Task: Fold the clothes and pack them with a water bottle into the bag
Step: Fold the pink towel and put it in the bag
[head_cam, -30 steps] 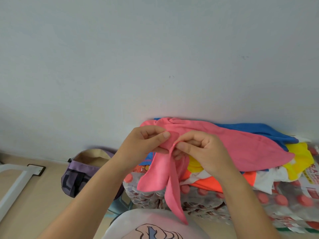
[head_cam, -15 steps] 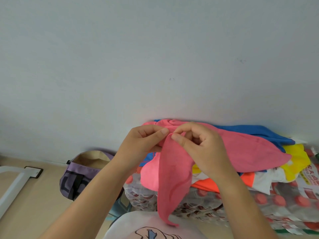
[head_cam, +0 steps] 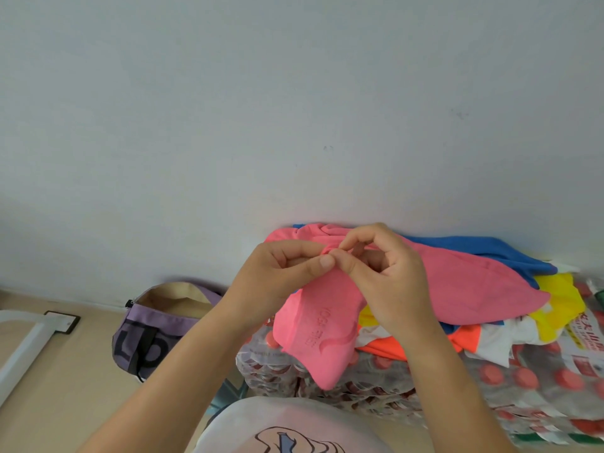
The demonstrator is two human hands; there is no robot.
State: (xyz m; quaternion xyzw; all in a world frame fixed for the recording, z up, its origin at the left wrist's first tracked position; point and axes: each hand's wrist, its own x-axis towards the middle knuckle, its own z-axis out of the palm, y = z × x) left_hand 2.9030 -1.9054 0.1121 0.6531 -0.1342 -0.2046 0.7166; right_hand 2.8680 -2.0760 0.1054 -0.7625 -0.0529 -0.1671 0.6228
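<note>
a fold of the pink garment point(head_cam: 330, 325) is being pinched at mid-frame by both hands, thumbs and fingertips nearly touching. the left hand point(head_cam: 277, 273) is clamped on the cloth from the left, the right hand point(head_cam: 389, 276) from the right with its fingers curled over the edge. the loose end of the garment is hanging down below the hands, faint lettering showing on it. the rest of it is lying across the clothes pile point(head_cam: 510, 289) at right of centre: blue, yellow, orange and white pieces stacked on shrink-wrapped water bottle packs point(head_cam: 523, 380). the purple bag point(head_cam: 153, 331) is sitting open on the floor at lower left, against the wall point(head_cam: 294, 109).
</note>
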